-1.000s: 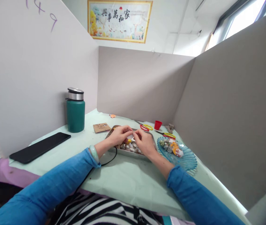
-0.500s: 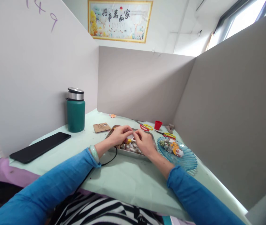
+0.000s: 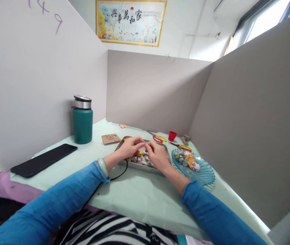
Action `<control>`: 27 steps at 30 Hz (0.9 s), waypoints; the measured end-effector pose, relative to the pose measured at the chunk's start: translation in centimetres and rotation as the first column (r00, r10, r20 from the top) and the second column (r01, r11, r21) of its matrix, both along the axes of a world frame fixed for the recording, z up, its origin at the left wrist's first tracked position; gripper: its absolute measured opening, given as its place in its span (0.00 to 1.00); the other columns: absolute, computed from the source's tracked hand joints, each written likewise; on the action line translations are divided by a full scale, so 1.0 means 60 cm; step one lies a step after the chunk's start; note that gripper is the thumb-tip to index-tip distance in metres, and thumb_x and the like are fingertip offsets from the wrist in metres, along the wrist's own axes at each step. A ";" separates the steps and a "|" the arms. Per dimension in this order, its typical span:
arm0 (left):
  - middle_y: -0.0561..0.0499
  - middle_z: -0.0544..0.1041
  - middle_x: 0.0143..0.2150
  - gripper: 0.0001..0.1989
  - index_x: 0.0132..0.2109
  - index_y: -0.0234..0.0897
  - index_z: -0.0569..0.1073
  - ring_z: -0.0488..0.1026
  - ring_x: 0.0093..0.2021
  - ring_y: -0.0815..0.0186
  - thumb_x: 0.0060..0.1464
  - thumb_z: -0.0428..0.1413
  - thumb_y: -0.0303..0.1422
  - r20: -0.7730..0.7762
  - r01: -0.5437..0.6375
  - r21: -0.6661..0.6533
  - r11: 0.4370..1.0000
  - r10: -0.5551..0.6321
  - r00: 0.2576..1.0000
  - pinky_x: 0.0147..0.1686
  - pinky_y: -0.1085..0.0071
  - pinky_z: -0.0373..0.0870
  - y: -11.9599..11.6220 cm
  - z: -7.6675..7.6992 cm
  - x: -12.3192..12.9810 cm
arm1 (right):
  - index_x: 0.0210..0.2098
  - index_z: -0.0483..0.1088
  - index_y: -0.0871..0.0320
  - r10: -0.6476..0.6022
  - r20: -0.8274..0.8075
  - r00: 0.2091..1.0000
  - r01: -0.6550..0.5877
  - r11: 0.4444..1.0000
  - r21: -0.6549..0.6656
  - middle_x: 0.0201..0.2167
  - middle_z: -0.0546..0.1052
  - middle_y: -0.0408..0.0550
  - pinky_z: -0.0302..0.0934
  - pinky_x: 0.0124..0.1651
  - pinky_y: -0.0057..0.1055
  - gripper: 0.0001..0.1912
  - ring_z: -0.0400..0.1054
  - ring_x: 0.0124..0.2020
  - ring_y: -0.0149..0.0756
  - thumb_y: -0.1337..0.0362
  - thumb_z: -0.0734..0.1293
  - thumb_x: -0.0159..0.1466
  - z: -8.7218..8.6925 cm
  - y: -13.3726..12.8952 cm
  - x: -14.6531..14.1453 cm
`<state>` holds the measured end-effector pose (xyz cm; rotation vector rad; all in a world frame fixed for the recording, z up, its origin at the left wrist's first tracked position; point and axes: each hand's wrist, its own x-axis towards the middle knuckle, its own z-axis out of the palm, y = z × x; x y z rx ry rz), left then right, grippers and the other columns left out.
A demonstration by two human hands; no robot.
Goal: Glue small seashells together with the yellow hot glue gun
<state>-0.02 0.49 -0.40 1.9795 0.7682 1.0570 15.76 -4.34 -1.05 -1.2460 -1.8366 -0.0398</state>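
Observation:
Over a metal tray (image 3: 145, 165), my left hand (image 3: 131, 146) and my right hand (image 3: 157, 153) meet with their fingertips almost touching. Both are closed in a pinch on a small white piece (image 3: 142, 148); its kind is too small and covered to make out. Below them the tray holds several small whitish and brown bits (image 3: 146, 160) and something yellow. My fingers hide part of the tray's contents. To the right of my right hand, a blue ribbed glass plate (image 3: 204, 173) carries small grey-green, white and orange pieces (image 3: 187, 159).
Left stand a green bottle (image 3: 82, 126) and a black phone (image 3: 45, 160). A brown card (image 3: 111, 138) lies behind the tray's left corner. Behind the plate are two pairs of scissors (image 3: 184, 147) and a red cup (image 3: 172, 136). Grey partitions (image 3: 155, 88) enclose the table.
Hardly anything differs. Both hands keep their place over the tray, and the white piece between the fingertips has shifted very slightly.

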 end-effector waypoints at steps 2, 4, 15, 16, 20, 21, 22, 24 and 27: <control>0.55 0.68 0.23 0.15 0.36 0.34 0.69 0.68 0.19 0.73 0.50 0.52 0.43 -0.001 -0.001 0.004 1.000 0.001 1.000 0.19 0.79 0.64 0.000 -0.001 0.000 | 0.28 0.68 0.57 -0.001 0.000 1.000 0.001 1.000 0.007 0.22 0.72 0.43 0.51 0.27 0.24 0.15 0.62 0.23 0.30 0.59 0.55 0.63 0.000 0.000 0.000; 0.55 0.67 0.23 0.15 0.36 0.34 0.69 0.68 0.19 0.73 0.50 0.52 0.44 -0.001 0.005 0.012 1.000 -0.005 1.000 0.19 0.79 0.64 0.000 0.000 0.000 | 0.28 0.68 0.57 -0.004 0.002 1.000 0.004 1.000 0.016 0.22 0.72 0.43 0.51 0.28 0.24 0.15 0.62 0.23 0.30 0.59 0.55 0.63 -0.001 0.001 0.000; 0.55 0.68 0.24 0.16 0.36 0.34 0.68 0.69 0.20 0.73 0.50 0.52 0.44 -0.014 0.009 0.023 1.000 -0.009 1.000 0.20 0.78 0.66 -0.005 0.004 0.000 | 0.28 0.67 0.57 -0.010 0.009 1.000 0.010 1.000 0.008 0.22 0.72 0.43 0.51 0.28 0.24 0.14 0.62 0.24 0.30 0.59 0.56 0.63 -0.002 0.001 0.000; 0.55 0.67 0.23 0.16 0.37 0.34 0.68 0.69 0.20 0.73 0.50 0.52 0.44 -0.015 0.008 0.021 1.000 -0.007 1.000 0.19 0.78 0.65 -0.006 0.004 0.000 | 0.28 0.67 0.57 -0.012 0.009 1.000 0.012 1.000 0.007 0.22 0.72 0.43 0.51 0.28 0.24 0.13 0.62 0.24 0.30 0.59 0.56 0.63 -0.003 0.002 0.000; 0.55 0.67 0.23 0.17 0.37 0.33 0.68 0.69 0.19 0.72 0.50 0.52 0.44 -0.022 0.008 0.012 1.000 -0.008 1.000 0.19 0.79 0.65 -0.008 0.005 0.000 | 0.28 0.67 0.56 -0.029 0.011 1.000 0.029 1.000 0.005 0.22 0.72 0.42 0.50 0.28 0.24 0.13 0.62 0.24 0.30 0.59 0.56 0.63 -0.002 0.002 -0.001; 0.55 0.67 0.23 0.17 0.37 0.33 0.68 0.69 0.20 0.72 0.50 0.52 0.44 -0.022 0.007 0.014 1.000 -0.007 1.000 0.19 0.78 0.65 -0.008 0.005 0.000 | 0.28 0.67 0.56 -0.031 0.014 0.999 0.031 1.000 0.005 0.22 0.72 0.42 0.50 0.28 0.24 0.13 0.62 0.24 0.30 0.59 0.56 0.63 -0.002 0.002 -0.001; 0.55 0.67 0.23 0.17 0.37 0.33 0.68 0.69 0.20 0.72 0.50 0.52 0.44 -0.023 0.006 0.016 1.000 -0.006 1.000 0.19 0.78 0.65 -0.008 0.004 0.000 | 0.28 0.67 0.57 -0.031 0.017 0.999 0.031 1.000 0.004 0.22 0.72 0.42 0.50 0.28 0.24 0.13 0.63 0.24 0.29 0.59 0.56 0.63 -0.002 0.002 -0.001; 0.55 0.67 0.23 0.17 0.37 0.33 0.68 0.69 0.20 0.72 0.50 0.52 0.44 -0.025 0.004 0.021 1.000 -0.003 1.000 0.19 0.78 0.65 -0.007 0.004 0.000 | 0.28 0.67 0.57 -0.030 0.021 0.999 0.030 1.000 0.001 0.23 0.72 0.42 0.51 0.28 0.24 0.13 0.63 0.24 0.29 0.59 0.56 0.63 -0.001 0.001 0.000; 0.55 0.67 0.23 0.16 0.37 0.33 0.68 0.69 0.19 0.72 0.50 0.52 0.44 -0.032 0.000 0.024 1.000 0.000 0.999 0.19 0.78 0.65 -0.006 0.003 0.001 | 0.29 0.67 0.57 -0.028 0.028 0.999 0.028 1.000 -0.005 0.23 0.72 0.43 0.51 0.28 0.24 0.13 0.63 0.24 0.29 0.59 0.56 0.63 -0.002 0.001 0.000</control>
